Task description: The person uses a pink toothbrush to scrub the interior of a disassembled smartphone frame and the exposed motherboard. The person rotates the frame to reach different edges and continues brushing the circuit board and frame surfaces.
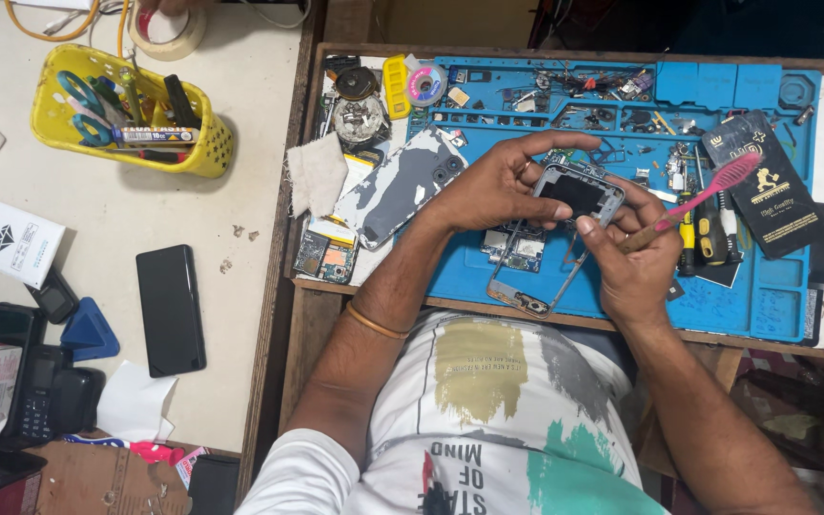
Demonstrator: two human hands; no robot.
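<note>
Head view, left hand (pixel 488 186) gripping phone frame (pixel 579 194)

grey phone frame (pixel 579 193) held tilted above blue mat; pink toothbrush (pixel 708 191) angled upward.

Bright, even overhead light — soft shadows, sharp centre; right edge dim, perhaps slightly blurred.

Matt blue rubbery mat (pixel 765 296) — worn wooden tray rim (pixel 565 319); glossy black glass phone (pixel 170 310), pink plastic brush (pixel 708 191), frayed white cloth (pixel 317 176), perforated yellow plastic basket (pixel 197 153).
</note>
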